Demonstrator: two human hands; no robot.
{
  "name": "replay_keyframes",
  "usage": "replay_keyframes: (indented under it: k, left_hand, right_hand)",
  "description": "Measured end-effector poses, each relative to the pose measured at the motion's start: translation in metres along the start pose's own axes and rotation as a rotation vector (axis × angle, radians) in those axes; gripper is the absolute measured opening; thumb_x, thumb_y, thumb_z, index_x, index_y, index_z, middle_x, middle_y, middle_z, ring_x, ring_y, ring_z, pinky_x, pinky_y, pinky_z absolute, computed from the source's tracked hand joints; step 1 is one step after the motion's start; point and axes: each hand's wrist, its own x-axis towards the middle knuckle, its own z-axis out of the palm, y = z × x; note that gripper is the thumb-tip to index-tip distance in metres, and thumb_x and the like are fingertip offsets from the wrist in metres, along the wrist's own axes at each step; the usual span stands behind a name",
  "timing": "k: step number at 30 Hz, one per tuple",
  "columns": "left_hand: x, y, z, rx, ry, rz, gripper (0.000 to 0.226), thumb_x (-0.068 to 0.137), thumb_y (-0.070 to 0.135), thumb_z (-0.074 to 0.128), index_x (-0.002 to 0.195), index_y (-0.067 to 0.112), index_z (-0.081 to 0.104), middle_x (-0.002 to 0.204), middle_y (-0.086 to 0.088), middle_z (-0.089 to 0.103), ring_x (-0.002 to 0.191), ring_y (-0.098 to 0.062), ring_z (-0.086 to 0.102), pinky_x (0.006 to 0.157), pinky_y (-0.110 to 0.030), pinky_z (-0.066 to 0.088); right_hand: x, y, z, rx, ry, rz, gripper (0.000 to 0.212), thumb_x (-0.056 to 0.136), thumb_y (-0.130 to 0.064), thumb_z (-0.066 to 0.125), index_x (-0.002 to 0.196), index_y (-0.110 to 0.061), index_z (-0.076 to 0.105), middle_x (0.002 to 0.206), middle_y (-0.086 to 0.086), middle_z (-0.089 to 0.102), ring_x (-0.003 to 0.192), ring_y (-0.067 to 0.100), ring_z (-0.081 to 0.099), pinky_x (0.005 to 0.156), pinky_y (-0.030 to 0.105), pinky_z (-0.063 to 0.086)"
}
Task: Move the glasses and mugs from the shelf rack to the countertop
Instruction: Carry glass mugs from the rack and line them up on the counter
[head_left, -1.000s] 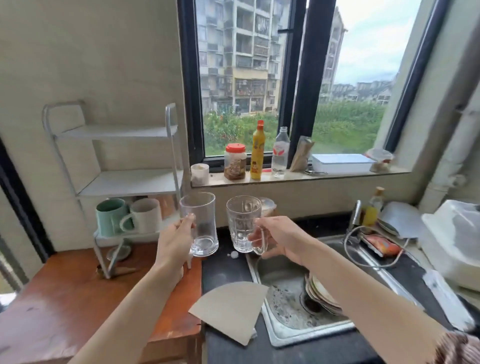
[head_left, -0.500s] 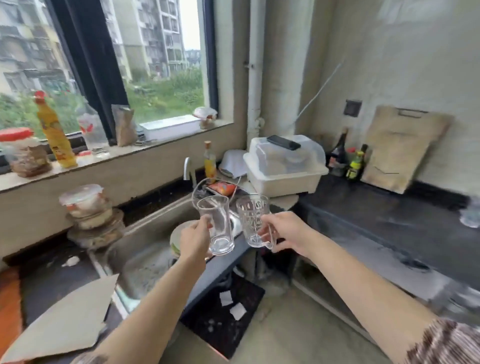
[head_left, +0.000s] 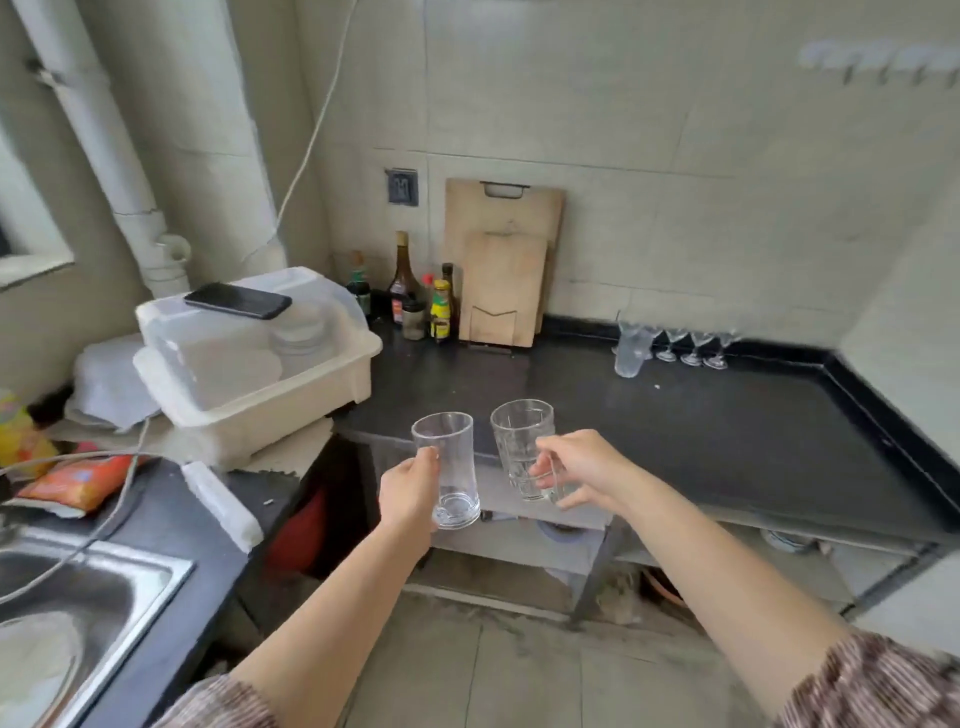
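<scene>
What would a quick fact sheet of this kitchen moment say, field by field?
Left hand: grips a smooth glass, upright, in the air
Right hand: grips a patterned glass, upright, in the air
Goal surface: dark countertop ahead; neither glass set down yet
Already there: stemmed glasses and a taller clear glass at the back edge
Against the wall: two cutting boards, bottles beside them
Left of countertop: white dish box with a phone on its lid

Sink (head_left: 156, 566) cropped left, stemmed glasses (head_left: 693, 347) blurred
</scene>
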Motion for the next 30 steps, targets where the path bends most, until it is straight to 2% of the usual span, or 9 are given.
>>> replay_keyframes:
  k: [3, 8, 12, 14, 17, 21, 27, 28, 30]
  left_hand:
    - [0.036, 0.013, 0.066, 0.060, -0.061, -0.023, 0.027, 0.085, 0.029, 0.053, 0.062, 0.017, 0.049, 0.078, -0.007, 0.052, 0.076, -0.023, 0.049, 0.070, -0.034, 0.044]
    - [0.073, 0.033, 0.159, 0.137, -0.180, -0.058, 0.017, 0.083, 0.026, 0.053, 0.074, 0.012, 0.056, 0.076, -0.008, 0.052, 0.072, -0.025, 0.050, 0.065, -0.035, 0.048]
    - [0.094, 0.040, 0.227, 0.148, -0.264, -0.102, 0.023, 0.083, 0.026, 0.056, 0.063, 0.014, 0.055, 0.086, -0.013, 0.059, 0.077, -0.031, 0.057, 0.079, -0.046, 0.055]
    - [0.102, 0.043, 0.262, 0.150, -0.289, -0.107, 0.024, 0.085, 0.029, 0.055, 0.066, 0.014, 0.059, 0.093, -0.015, 0.065, 0.087, -0.036, 0.064, 0.082, -0.048, 0.056]
    - [0.117, 0.041, 0.316, 0.137, -0.306, -0.127, 0.026, 0.084, 0.034, 0.055, 0.069, 0.013, 0.062, 0.099, -0.017, 0.068, 0.095, -0.039, 0.064, 0.086, -0.050, 0.055]
    - [0.142, 0.034, 0.394, 0.138, -0.346, -0.154, 0.027, 0.085, 0.033, 0.054, 0.071, 0.013, 0.063, 0.096, -0.016, 0.066, 0.093, -0.037, 0.064, 0.088, -0.052, 0.053]
    - [0.181, 0.017, 0.511, 0.186, -0.398, -0.211, 0.020, 0.089, 0.028, 0.056, 0.076, 0.014, 0.062, 0.099, -0.008, 0.059, 0.096, -0.033, 0.058, 0.072, -0.043, 0.053]
    - [0.185, 0.015, 0.528, 0.203, -0.393, -0.215, 0.020, 0.089, 0.028, 0.056, 0.076, 0.014, 0.063, 0.095, -0.007, 0.057, 0.090, -0.031, 0.056, 0.073, -0.042, 0.053]
    - [0.194, 0.014, 0.562, 0.243, -0.388, -0.207, 0.022, 0.090, 0.028, 0.055, 0.076, 0.015, 0.065, 0.085, -0.005, 0.055, 0.077, -0.025, 0.054, 0.075, -0.041, 0.052]
  right_hand:
    - [0.042, -0.003, -0.050, 0.064, 0.094, 0.065, 0.030, 0.096, -0.025, 0.050, 0.074, -0.009, 0.060, 0.088, 0.008, 0.069, 0.088, 0.025, 0.064, 0.082, 0.050, 0.049]
    - [0.094, 0.004, -0.122, 0.250, 0.229, 0.228, 0.032, 0.098, -0.028, 0.049, 0.076, -0.007, 0.060, 0.095, 0.009, 0.068, 0.096, 0.025, 0.061, 0.087, 0.055, 0.042]
    - [0.127, 0.015, -0.175, 0.347, 0.293, 0.326, 0.031, 0.098, -0.028, 0.047, 0.077, -0.008, 0.059, 0.089, 0.005, 0.064, 0.089, 0.022, 0.057, 0.100, 0.056, 0.035]
    - [0.145, 0.019, -0.201, 0.365, 0.322, 0.346, 0.030, 0.098, -0.029, 0.048, 0.079, -0.008, 0.060, 0.090, 0.004, 0.063, 0.087, 0.021, 0.055, 0.100, 0.055, 0.035]
    - [0.177, 0.025, -0.240, 0.366, 0.342, 0.376, 0.029, 0.097, -0.029, 0.048, 0.082, -0.008, 0.061, 0.092, 0.005, 0.063, 0.095, 0.024, 0.054, 0.097, 0.052, 0.039]
    - [0.232, 0.032, -0.299, 0.351, 0.338, 0.406, 0.029, 0.097, -0.029, 0.049, 0.085, -0.007, 0.064, 0.102, 0.007, 0.064, 0.099, 0.025, 0.053, 0.088, 0.049, 0.041]
    - [0.315, 0.045, -0.390, 0.257, 0.304, 0.487, 0.028, 0.095, -0.033, 0.050, 0.082, -0.013, 0.066, 0.116, 0.007, 0.061, 0.115, 0.024, 0.053, 0.089, 0.044, 0.037]
    - [0.326, 0.048, -0.405, 0.267, 0.300, 0.493, 0.028, 0.095, -0.032, 0.051, 0.082, -0.013, 0.066, 0.116, 0.007, 0.061, 0.110, 0.023, 0.055, 0.086, 0.038, 0.038]
    - [0.350, 0.051, -0.434, 0.313, 0.299, 0.492, 0.026, 0.096, -0.028, 0.051, 0.085, -0.009, 0.066, 0.117, 0.010, 0.064, 0.087, 0.018, 0.059, 0.067, 0.027, 0.040]
